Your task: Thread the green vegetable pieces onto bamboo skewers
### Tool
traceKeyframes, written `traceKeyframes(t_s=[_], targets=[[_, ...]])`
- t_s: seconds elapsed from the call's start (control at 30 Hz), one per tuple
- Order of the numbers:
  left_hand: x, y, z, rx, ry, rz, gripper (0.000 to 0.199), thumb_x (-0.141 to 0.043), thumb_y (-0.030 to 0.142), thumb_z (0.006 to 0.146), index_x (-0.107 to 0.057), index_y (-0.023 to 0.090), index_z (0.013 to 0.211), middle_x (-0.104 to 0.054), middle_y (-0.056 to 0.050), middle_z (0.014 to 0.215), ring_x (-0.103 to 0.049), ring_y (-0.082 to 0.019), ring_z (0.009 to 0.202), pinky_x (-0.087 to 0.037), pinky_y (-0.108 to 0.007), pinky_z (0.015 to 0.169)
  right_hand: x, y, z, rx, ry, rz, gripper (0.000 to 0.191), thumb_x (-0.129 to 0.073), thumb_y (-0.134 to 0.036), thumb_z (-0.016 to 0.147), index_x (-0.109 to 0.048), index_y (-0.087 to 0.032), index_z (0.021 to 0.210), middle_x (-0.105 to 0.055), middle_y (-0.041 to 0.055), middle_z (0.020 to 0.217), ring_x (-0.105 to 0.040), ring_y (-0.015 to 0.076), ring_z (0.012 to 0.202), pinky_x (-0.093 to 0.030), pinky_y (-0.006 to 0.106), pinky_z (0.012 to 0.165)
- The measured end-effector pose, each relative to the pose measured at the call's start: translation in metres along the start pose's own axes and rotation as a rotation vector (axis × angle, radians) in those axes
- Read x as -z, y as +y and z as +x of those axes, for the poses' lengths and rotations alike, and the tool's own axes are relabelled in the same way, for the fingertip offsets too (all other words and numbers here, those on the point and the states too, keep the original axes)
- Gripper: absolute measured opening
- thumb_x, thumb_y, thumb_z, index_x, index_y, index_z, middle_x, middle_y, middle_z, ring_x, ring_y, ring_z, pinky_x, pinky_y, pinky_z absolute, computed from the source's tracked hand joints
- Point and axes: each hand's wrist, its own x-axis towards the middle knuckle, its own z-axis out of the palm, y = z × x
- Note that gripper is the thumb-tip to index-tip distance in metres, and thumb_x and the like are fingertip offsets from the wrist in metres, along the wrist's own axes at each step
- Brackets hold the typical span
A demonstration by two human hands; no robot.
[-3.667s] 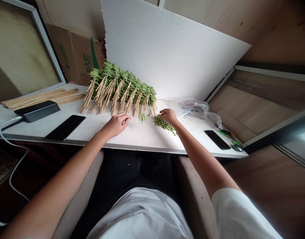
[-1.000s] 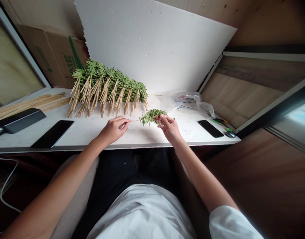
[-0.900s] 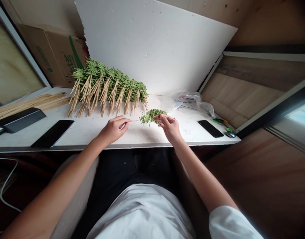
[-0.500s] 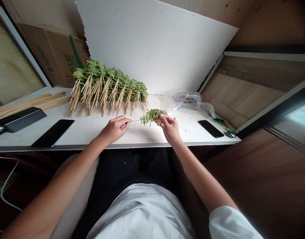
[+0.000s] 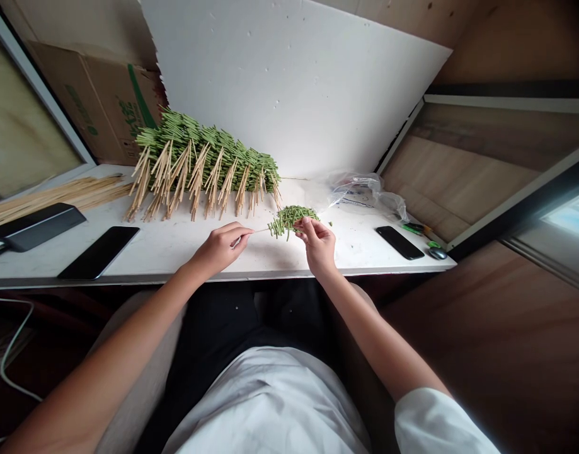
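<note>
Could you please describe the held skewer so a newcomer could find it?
On the white table, find the skewer stack. Nearer the camera, the left hand pinches one skewer by its bare end; unlike those stacked, it is held apart.

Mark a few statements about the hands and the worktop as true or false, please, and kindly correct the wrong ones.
1. The left hand grips a thin stick with green pieces threaded on it. True.
2. The right hand hangs below the worktop. False: it is above the worktop, at the small heap of loose green pieces.
3. One black phone lies left of the hands, another right of them. True.
4. The loose bare sticks lie at the worktop's right end. False: they lie at its left end.
5. The cardboard box stands left of the white board. True.
6. The large pile of skewers is on the floor. False: it lies on the worktop, beyond the left hand.
</note>
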Motion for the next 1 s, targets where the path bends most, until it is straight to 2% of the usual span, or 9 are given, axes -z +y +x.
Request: traceKeyframes(t_s=[0.17, 0.33, 0.57, 1.0], targets=[[0.001, 0.006, 0.004, 0.005, 0.034, -0.001, 0.023, -0.055, 0.022, 0.107, -0.077, 0.019, 0.115, -0.070, -0.005, 0.090, -0.056, -0.014, 0.067, -0.050, -0.029, 0.072, -0.007, -0.007, -0.004, 0.020, -0.004, -0.023, 0.043, -0.086, -0.065, 0.078, -0.081, -0.025, 0.094, -0.081, 0.0063, 0.096, -0.076, 0.0259, 0.099, -0.064, 0.039, 0.084], [0.003, 0.006, 0.007, 0.042, 0.062, 0.012, 0.023, -0.056, 0.024, 0.107, -0.077, 0.018, 0.110, -0.069, -0.005, 0.086, -0.055, -0.014, 0.066, -0.050, -0.029, 0.071, -0.002, -0.012, 0.003, 0.049, -0.048, -0.069, 0.038, -0.088, -0.061, 0.079, -0.084, -0.026, 0.093, -0.081, 0.0053, 0.098, -0.073, 0.0205, 0.084, -0.058, 0.032, 0.069], [-0.014, -0.006, -0.002, 0.139, 0.014, -0.029, 0.022, -0.058, 0.024, 0.104, -0.078, 0.016, 0.105, -0.070, -0.005, 0.084, -0.058, -0.015, 0.064, -0.049, -0.029, 0.068, 0.006, 0.005, 0.011, -0.180, -0.075, -0.106, 0.045, -0.088, -0.064, 0.076, -0.082, -0.022, 0.090, -0.083, 0.0107, 0.103, -0.076, 0.0285, 0.113, -0.055, 0.026, 0.066], [-0.023, -0.014, -0.008, 0.191, 0.003, -0.078, 0.022, -0.061, 0.027, 0.103, -0.080, 0.016, 0.103, -0.077, -0.009, 0.091, -0.063, -0.015, 0.066, -0.051, -0.029, 0.065, 0.007, 0.005, 0.012, -0.289, -0.090, -0.085, 0.049, -0.083, -0.069, 0.079, -0.080, -0.023, 0.093, -0.083, 0.0137, 0.114, -0.076, 0.0317, 0.120, -0.055, 0.027, 0.065]])
